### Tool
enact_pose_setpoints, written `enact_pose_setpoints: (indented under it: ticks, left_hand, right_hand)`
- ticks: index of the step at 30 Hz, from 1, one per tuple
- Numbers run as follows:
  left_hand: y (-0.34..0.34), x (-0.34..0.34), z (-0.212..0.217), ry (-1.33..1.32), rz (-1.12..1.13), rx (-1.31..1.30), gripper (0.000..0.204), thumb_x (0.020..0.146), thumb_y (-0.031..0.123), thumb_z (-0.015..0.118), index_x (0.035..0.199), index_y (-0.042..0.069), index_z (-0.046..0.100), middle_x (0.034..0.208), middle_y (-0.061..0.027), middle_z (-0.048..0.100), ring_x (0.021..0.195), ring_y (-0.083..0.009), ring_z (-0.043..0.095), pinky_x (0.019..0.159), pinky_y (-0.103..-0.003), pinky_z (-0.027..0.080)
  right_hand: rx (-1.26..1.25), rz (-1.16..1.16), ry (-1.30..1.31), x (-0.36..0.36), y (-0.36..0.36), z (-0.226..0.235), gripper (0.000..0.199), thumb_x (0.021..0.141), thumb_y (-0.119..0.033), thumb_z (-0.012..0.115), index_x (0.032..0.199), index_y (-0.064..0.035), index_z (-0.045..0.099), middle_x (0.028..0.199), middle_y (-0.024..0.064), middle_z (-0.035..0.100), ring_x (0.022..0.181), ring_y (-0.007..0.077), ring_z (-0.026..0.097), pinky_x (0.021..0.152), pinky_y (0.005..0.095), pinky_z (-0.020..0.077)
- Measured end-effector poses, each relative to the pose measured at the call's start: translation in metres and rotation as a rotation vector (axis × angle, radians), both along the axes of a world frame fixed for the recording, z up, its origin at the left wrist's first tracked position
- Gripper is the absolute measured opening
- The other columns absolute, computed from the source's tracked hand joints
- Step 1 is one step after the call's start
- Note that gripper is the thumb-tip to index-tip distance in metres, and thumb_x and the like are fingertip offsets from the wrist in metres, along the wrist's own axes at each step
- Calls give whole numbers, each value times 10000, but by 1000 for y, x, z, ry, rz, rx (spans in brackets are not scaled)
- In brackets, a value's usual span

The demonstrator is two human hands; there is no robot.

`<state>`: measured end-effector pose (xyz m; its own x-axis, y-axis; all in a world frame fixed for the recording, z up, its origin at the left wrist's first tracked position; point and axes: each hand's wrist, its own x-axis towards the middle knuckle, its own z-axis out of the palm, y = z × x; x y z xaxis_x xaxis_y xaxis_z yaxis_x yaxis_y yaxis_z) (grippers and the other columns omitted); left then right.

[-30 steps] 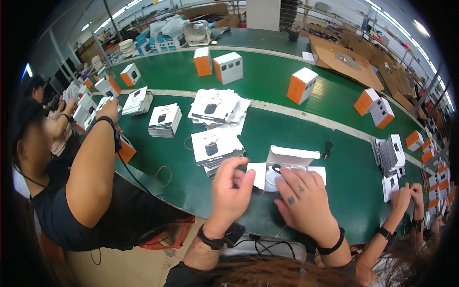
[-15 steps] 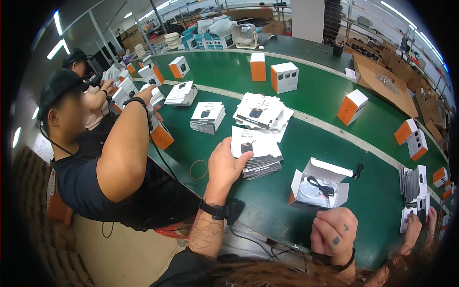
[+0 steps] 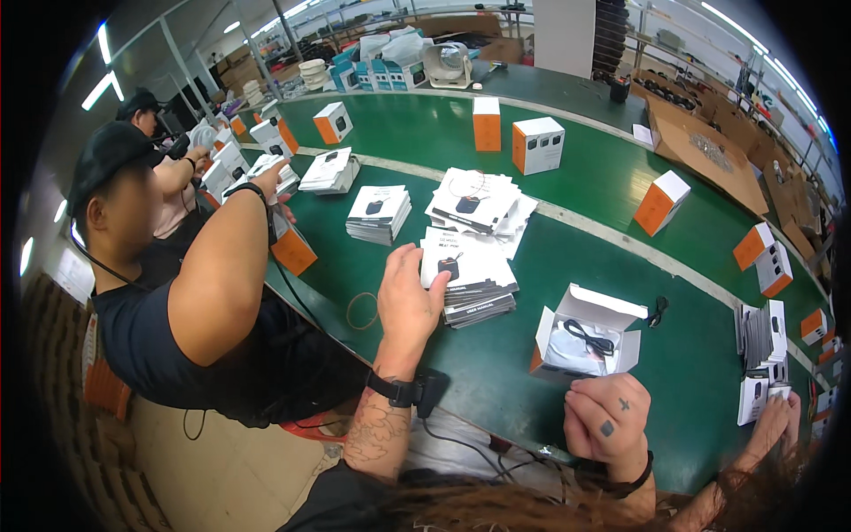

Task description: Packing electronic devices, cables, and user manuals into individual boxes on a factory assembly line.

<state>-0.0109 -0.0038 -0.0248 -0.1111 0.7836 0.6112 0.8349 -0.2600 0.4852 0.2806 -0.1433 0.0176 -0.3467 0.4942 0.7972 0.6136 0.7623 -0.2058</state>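
While the left hand [image 3: 409, 297] reaches out over the green table [image 3: 620, 195], its fingers [image 3: 434, 297] curl around the near edge of the top booklet on a stack of white booklets [image 3: 470, 279], thumb side up, grasping that top sheet. This stack sits just in front of a looser, fanned pile of booklets [image 3: 479, 202], and a tidier black-and-white booklet stack [image 3: 378, 213] lies to its left. The right hand [image 3: 607, 426] rests at the near table edge, clenched into a loose fist and holding nothing that can be seen. Just beyond it stands an open white carton [image 3: 587, 341] with orange sides, its flaps up, with a black cable [image 3: 589, 337] coiled on a clear bag inside. Another small black cable [image 3: 658, 310] lies on the table beside the carton. Closed orange-and-white boxes [image 3: 538, 144] stand farther back across the table. A co-worker in a black cap and dark shirt sits to the left, one forearm [image 3: 222, 266] stretched over the table edge toward more boxes.
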Motion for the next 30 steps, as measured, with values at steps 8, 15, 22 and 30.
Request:
enact_pose_setpoints:
  ticks: [8,15,22,30]
  left_hand:
    - [1,3,2,-407,-104,-38,232,940,155,742,1084,-27,750,1152,-131,705,910,-184,658,784,-307,516]
    - [4,2,0,-363,-68,4,267,1004,150,636,1154,-52,726,1121,-171,685,963,-263,668,861,-355,530]
    - [10,1,-6,-308,-51,166,271,1042,140,589,1184,-60,707,1196,-199,670,1101,-298,666,962,-369,518]
    - [-37,8,24,-972,-346,43,298,1090,138,556,1263,-91,638,1112,-84,705,993,-122,647,900,-281,518]
  right_hand:
    - [-8,10,-10,2,0,1,279,664,-24,776,932,-67,714,910,59,732,693,211,691,615,320,514]
    - [-24,5,-31,2,2,1,275,670,-34,780,932,-79,710,930,55,735,694,203,687,613,319,501]
    - [-28,4,-43,-1,4,1,286,664,-39,773,938,-86,706,926,45,734,699,202,678,619,322,480]
    - [-23,-5,-44,1,-2,2,276,654,-38,767,922,-80,716,912,61,732,683,225,671,619,335,492]
